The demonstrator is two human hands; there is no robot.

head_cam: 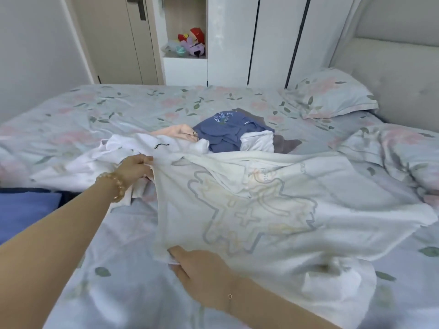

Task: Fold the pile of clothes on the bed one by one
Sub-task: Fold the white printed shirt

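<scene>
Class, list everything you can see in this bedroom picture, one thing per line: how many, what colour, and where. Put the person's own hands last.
T-shirt: one, white with pastel print, spread on the bed, near side.
Clothes pile: one heap, blue, peach, white, grey, bed centre.
Bed: one, pale floral sheet, fills the room.
Pillow: one, floral, at the headboard, right.
Soft toys: a few, red, purple, on the shelf behind.
Door: one, beige, back left.
Left hand: beaded bracelet, grips the shirt's far edge.
Right hand: grips its near edge.
</scene>
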